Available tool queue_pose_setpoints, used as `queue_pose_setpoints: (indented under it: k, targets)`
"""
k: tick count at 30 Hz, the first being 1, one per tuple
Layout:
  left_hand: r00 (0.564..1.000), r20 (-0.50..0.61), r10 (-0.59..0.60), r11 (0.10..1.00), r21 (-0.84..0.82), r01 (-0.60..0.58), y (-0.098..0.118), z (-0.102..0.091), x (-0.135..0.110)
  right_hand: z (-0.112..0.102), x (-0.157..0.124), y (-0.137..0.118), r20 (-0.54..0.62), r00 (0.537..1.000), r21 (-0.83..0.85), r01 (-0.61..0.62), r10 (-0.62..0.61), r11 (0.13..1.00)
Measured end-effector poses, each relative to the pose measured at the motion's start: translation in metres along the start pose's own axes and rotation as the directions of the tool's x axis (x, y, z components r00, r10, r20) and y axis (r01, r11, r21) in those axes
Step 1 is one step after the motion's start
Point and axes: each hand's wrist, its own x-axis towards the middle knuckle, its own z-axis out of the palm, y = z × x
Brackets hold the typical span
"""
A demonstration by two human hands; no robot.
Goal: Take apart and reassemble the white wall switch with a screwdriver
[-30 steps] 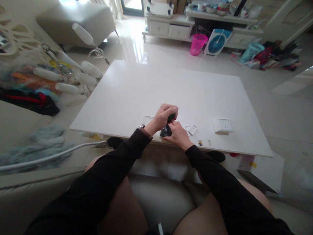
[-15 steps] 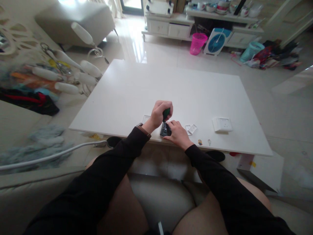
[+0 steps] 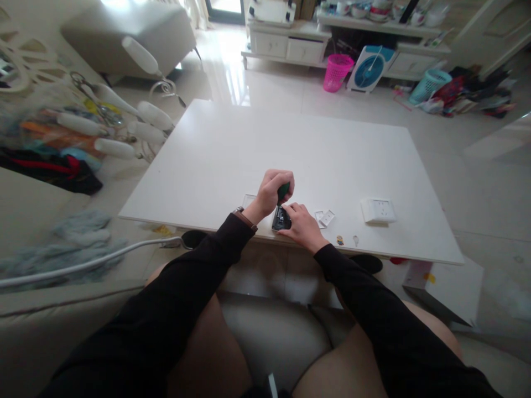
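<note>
My left hand (image 3: 269,189) is closed in a fist around the green handle of a screwdriver (image 3: 283,191), held upright. Its shaft points down at the far end of a small black socket module (image 3: 281,219) near the table's front edge. The tip itself is too small to make out. From the right side, my right hand (image 3: 306,225) grips that module, thumb at its near end and fingers at its far end. Partly behind my left wrist lies a pale rectangular frame (image 3: 249,200). Two small white plates (image 3: 327,217) lie to the right of my right hand.
A white wall socket box (image 3: 378,211) sits farther right on the white table (image 3: 265,138). Near the front edge lie a small cartoon sticker (image 3: 340,240) and a tiny pale key-shaped piece (image 3: 355,241). A white lamp with several arms (image 3: 143,116) stands beyond the table's left edge.
The camera view has shifted very slightly. Both hands keep their grip, and the screwdriver stays upright over the module.
</note>
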Motion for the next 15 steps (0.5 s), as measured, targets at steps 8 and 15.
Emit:
queue_pose_setpoints:
  k: [8,15]
  targets:
    - [0.999,0.019,0.026,1.0,0.006,-0.027,0.0006,-0.0008,-0.0011,0.0002,-0.0004,0.0001,0.004,1.0,-0.005,0.0,0.0,1.0]
    - [0.999,0.026,0.041,0.999,-0.009,-0.041,-0.0048,-0.0005,-0.0009,-0.0005,-0.0002,0.0,0.006,1.0,-0.005,0.001,-0.001,1.0]
